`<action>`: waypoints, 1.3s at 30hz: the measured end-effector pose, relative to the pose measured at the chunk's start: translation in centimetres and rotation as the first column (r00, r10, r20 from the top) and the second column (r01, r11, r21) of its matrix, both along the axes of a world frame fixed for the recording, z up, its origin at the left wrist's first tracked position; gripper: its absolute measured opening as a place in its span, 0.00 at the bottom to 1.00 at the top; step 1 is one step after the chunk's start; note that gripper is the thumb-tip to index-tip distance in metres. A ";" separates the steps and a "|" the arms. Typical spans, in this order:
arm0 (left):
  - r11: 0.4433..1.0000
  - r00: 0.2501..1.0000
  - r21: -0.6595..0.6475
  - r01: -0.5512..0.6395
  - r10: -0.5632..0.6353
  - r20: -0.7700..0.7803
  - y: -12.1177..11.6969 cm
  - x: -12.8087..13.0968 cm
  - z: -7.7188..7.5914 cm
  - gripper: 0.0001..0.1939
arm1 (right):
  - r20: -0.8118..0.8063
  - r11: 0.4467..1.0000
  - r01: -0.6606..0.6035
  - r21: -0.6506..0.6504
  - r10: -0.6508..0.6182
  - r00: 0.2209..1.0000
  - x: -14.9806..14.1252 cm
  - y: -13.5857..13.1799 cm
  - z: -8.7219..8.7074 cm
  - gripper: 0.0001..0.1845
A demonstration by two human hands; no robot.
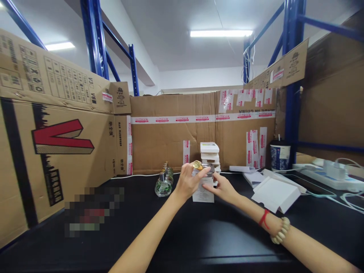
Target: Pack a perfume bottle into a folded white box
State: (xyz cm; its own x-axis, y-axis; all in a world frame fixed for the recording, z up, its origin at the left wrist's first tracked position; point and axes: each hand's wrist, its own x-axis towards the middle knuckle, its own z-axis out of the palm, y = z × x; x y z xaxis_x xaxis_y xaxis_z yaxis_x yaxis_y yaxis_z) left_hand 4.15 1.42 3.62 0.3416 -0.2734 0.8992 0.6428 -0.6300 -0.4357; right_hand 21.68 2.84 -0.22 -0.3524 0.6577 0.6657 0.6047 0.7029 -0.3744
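My left hand (pixel 190 182) is closed around a clear glass bottle with a gold cap (pixel 196 165), held over a small white box (pixel 203 193) standing on the black table. My right hand (pixel 224 187) grips the right side of that white box, fingers pressed on it. A row of similar clear bottles with green inside (pixel 164 182) stands just left of my left hand. A stack of small white boxes (pixel 209 152) rises right behind my hands.
Flat and folded white cartons (pixel 275 194) lie at the right. A patterned paper cup (pixel 280 155) and a power strip with cables (pixel 327 176) sit farther right. Cardboard walls (pixel 170 144) and blue rack posts (pixel 292 94) enclose the table (pixel 182 235).
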 end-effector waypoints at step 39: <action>0.875 0.999 -0.483 -0.034 0.009 -0.054 0.6 0.5 -0.9 0.09 | -0.042 0.994 -0.021 -0.110 0.016 0.999 0.3 -0.3 0.3 0.32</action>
